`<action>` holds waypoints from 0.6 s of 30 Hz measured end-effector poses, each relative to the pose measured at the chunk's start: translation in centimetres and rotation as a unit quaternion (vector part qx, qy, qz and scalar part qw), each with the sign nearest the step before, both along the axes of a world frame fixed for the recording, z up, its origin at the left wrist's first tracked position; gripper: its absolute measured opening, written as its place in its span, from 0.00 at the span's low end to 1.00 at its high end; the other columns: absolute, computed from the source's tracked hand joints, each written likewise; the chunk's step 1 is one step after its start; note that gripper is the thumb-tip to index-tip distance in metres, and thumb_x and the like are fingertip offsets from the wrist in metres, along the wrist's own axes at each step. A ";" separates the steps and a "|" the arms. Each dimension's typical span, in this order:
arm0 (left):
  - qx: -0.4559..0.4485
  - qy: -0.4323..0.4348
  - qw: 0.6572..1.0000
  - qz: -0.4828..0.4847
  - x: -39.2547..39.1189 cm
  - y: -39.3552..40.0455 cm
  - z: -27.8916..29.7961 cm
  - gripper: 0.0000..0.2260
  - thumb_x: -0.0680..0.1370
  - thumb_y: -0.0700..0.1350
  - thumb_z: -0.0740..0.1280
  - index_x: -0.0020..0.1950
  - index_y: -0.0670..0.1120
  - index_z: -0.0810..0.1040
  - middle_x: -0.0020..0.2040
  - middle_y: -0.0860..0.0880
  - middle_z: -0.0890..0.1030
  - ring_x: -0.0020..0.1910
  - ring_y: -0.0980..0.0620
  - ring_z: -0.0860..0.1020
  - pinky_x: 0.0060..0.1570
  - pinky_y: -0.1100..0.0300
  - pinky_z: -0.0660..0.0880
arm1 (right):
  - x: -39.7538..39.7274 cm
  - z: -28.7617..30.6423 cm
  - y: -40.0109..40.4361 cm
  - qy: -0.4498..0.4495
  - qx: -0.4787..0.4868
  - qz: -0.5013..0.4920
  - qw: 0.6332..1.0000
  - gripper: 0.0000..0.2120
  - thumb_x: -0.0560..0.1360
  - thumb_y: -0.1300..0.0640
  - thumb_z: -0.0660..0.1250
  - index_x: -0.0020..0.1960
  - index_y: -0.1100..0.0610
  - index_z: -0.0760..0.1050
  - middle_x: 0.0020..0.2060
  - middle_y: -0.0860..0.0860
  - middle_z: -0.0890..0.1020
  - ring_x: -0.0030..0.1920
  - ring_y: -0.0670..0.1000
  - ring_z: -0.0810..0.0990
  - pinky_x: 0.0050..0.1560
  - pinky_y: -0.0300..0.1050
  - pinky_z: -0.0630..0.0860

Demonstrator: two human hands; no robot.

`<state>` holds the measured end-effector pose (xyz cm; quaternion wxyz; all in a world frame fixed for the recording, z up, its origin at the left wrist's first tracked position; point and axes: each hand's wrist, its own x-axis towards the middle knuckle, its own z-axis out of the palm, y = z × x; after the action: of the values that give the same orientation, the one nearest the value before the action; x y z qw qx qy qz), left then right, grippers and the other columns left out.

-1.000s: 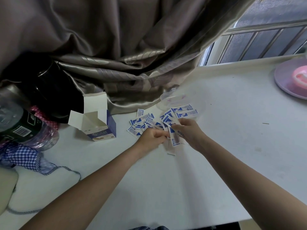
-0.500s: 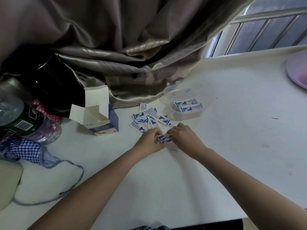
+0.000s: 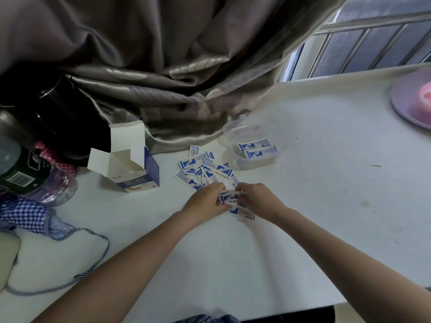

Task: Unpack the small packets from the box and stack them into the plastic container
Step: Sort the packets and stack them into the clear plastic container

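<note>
The left hand (image 3: 205, 201) and right hand (image 3: 257, 200) are both pinching a small bundle of white-and-blue paper packets (image 3: 231, 198) between curled fingers, just above the white desk (image 3: 326, 183). More loose packets (image 3: 203, 171) are lying beyond the grip. The clear plastic container (image 3: 235, 129) is holding two packets, and the open white-and-blue cardboard box (image 3: 130, 164) is standing to the left.

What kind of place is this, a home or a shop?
Probably a home: a white table by a barred window, a bunched curtain spilling onto it, and a checked cloth and bottle lying about.
</note>
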<state>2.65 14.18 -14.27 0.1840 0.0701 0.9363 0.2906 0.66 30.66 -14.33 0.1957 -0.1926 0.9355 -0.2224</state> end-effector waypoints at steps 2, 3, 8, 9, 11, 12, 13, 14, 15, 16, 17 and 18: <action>0.016 -0.037 0.999 -0.007 0.2 0.1 0.3 0.14 0.73 0.49 0.70 0.53 0.46 0.70 0.43 0.56 0.71 0.41 0.55 0.73 0.42 0.60 0.70 | -0.4 0.1 0.2 -0.006 -0.019 -0.030 0.999 0.11 0.76 0.60 0.61 0.58 0.59 0.74 0.51 0.58 0.82 0.50 0.59 0.78 0.49 0.49 0.74; 0.021 -0.050 0.999 -0.006 0.2 0.1 0.3 0.15 0.72 0.48 0.71 0.54 0.47 0.70 0.42 0.57 0.71 0.40 0.55 0.73 0.42 0.61 0.70 | -0.6 0.3 0.3 -0.007 -0.029 -0.042 0.999 0.11 0.76 0.61 0.61 0.57 0.60 0.74 0.50 0.58 0.82 0.51 0.59 0.78 0.47 0.47 0.72; 0.083 -0.072 0.992 0.059 -0.5 0.0 -0.3 0.09 0.72 0.43 0.71 0.52 0.46 0.78 0.41 0.52 0.80 0.36 0.59 0.75 0.32 0.76 0.67 | -1.1 1.1 0.3 -0.060 -0.074 -0.053 0.994 0.10 0.77 0.62 0.60 0.57 0.63 0.74 0.54 0.59 0.80 0.53 0.58 0.78 0.48 0.44 0.72; 0.086 -0.078 0.991 0.066 -0.6 -0.1 -0.3 0.09 0.73 0.42 0.71 0.52 0.45 0.79 0.39 0.54 0.79 0.34 0.60 0.74 0.30 0.77 0.67 | -1.2 1.2 0.3 -0.064 -0.076 -0.058 0.993 0.11 0.78 0.62 0.59 0.57 0.64 0.73 0.55 0.60 0.80 0.54 0.59 0.77 0.49 0.46 0.72; 0.096 -0.083 0.989 0.073 -0.9 -0.4 -0.2 0.06 0.73 0.42 0.71 0.49 0.45 0.80 0.33 0.56 0.74 0.31 0.62 0.71 0.28 0.77 0.66 | -1.6 1.7 0.6 -0.060 -0.088 -0.087 0.991 0.11 0.78 0.62 0.58 0.56 0.66 0.73 0.54 0.61 0.80 0.53 0.60 0.77 0.48 0.46 0.71; 0.102 -0.085 0.988 0.078 -1.0 -0.7 -0.1 0.05 0.73 0.42 0.71 0.47 0.46 0.79 0.32 0.56 0.73 0.29 0.62 0.69 0.27 0.76 0.65 | -2.0 1.9 0.9 -0.065 -0.105 -0.109 0.986 0.10 0.78 0.62 0.59 0.55 0.66 0.74 0.53 0.62 0.80 0.52 0.60 0.77 0.48 0.47 0.72; 0.112 -0.088 0.986 0.086 -1.2 -0.8 -0.1 0.03 0.73 0.42 0.71 0.45 0.47 0.78 0.31 0.56 0.72 0.29 0.61 0.69 0.27 0.75 0.64 | -2.2 2.0 1.3 -0.077 -0.121 -0.121 0.982 0.10 0.77 0.62 0.60 0.54 0.66 0.74 0.52 0.61 0.80 0.51 0.60 0.78 0.49 0.49 0.73; 0.130 -0.092 0.983 0.094 -1.3 -1.0 0.0 0.03 0.73 0.42 0.71 0.42 0.47 0.77 0.30 0.55 0.72 0.28 0.59 0.69 0.27 0.73 0.64 | -2.4 2.1 1.5 -0.096 -0.126 -0.118 0.980 0.08 0.76 0.61 0.61 0.52 0.65 0.74 0.50 0.60 0.80 0.50 0.58 0.78 0.49 0.49 0.74; 0.150 -0.100 0.978 0.103 -1.4 -1.1 0.0 0.05 0.73 0.41 0.71 0.40 0.47 0.76 0.30 0.53 0.73 0.27 0.57 0.69 0.28 0.70 0.66 | -2.4 2.2 1.5 -0.113 -0.112 -0.097 0.982 0.06 0.76 0.61 0.63 0.50 0.63 0.75 0.49 0.59 0.80 0.48 0.56 0.77 0.46 0.46 0.74; 0.169 -0.109 0.973 0.110 -1.5 -1.2 0.1 0.06 0.73 0.40 0.70 0.39 0.48 0.76 0.30 0.52 0.74 0.27 0.55 0.70 0.28 0.67 0.67 | -2.3 2.1 1.5 -0.119 -0.087 -0.071 0.987 0.04 0.75 0.61 0.64 0.47 0.61 0.74 0.47 0.57 0.79 0.46 0.54 0.76 0.41 0.42 0.72; 0.179 -0.116 0.970 0.115 -1.6 -1.1 0.2 0.06 0.74 0.39 0.70 0.39 0.48 0.77 0.31 0.51 0.75 0.27 0.55 0.70 0.29 0.65 0.68 | -2.2 2.0 1.3 -0.111 -0.067 -0.052 0.990 0.03 0.75 0.61 0.64 0.47 0.60 0.74 0.46 0.57 0.78 0.45 0.53 0.74 0.38 0.40 0.69; 0.182 -0.120 0.969 0.115 -1.6 -0.9 0.4 0.06 0.74 0.38 0.69 0.40 0.48 0.77 0.32 0.51 0.75 0.28 0.55 0.71 0.29 0.66 0.70 | -2.0 1.8 1.1 -0.093 -0.054 -0.046 0.993 0.04 0.75 0.61 0.64 0.48 0.61 0.75 0.47 0.58 0.79 0.45 0.53 0.74 0.37 0.40 0.68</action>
<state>1.09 13.23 -13.91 0.2449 -0.0412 0.8405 0.4815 -1.37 31.79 -12.50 0.2605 -0.1386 0.9077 -0.2984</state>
